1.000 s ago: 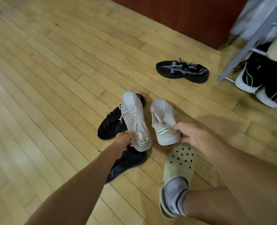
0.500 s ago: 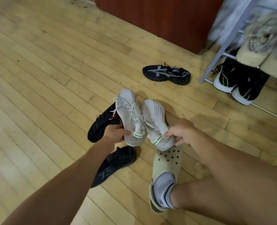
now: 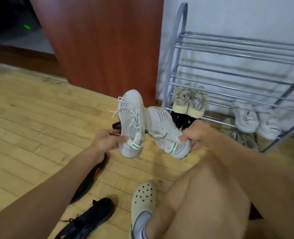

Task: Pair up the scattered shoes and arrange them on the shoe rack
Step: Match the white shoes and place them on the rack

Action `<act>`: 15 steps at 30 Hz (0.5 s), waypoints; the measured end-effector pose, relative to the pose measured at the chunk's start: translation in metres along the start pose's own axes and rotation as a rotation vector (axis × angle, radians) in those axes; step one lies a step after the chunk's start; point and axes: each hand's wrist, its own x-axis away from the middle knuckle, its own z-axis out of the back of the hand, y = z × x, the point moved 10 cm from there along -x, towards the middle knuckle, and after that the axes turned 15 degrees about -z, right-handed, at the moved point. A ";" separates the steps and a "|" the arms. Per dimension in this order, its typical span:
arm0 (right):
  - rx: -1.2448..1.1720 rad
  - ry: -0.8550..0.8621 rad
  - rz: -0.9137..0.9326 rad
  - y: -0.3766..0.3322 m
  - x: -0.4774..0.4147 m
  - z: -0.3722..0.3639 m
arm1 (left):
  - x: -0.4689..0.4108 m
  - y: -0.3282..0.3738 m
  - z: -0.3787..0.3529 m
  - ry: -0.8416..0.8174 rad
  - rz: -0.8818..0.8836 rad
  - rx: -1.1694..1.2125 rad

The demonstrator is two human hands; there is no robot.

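Two black shoes (image 3: 91,219) lie on the wooden floor (image 3: 22,126) under the left arm, and beige sneakers (image 3: 189,102) already sit on the metal shoe rack (image 3: 229,54) ahead. The left hand (image 3: 106,140) pinches the heel of one white sneaker (image 3: 130,121) and the right hand (image 3: 198,133) pinches the other white sneaker (image 3: 161,128), both held above the floor, toes pointing away toward the rack.

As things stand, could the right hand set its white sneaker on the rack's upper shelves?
Probably yes. The right hand holds its white sneaker by the heel, lifted just in front of the shoe rack. The upper shelves look bare, and nothing stands between the sneaker and them.
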 end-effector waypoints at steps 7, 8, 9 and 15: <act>-0.239 0.110 -0.085 0.071 -0.001 0.101 | -0.016 0.054 -0.089 -0.111 -0.025 -0.045; -0.290 0.125 -0.099 0.081 -0.004 0.112 | -0.019 0.059 -0.102 -0.123 -0.025 -0.049; -0.331 0.137 -0.111 0.090 -0.006 0.121 | -0.023 0.063 -0.115 -0.138 -0.028 -0.046; -0.527 0.157 -0.109 0.105 -0.029 0.161 | -0.058 0.095 -0.181 -0.192 -0.066 0.013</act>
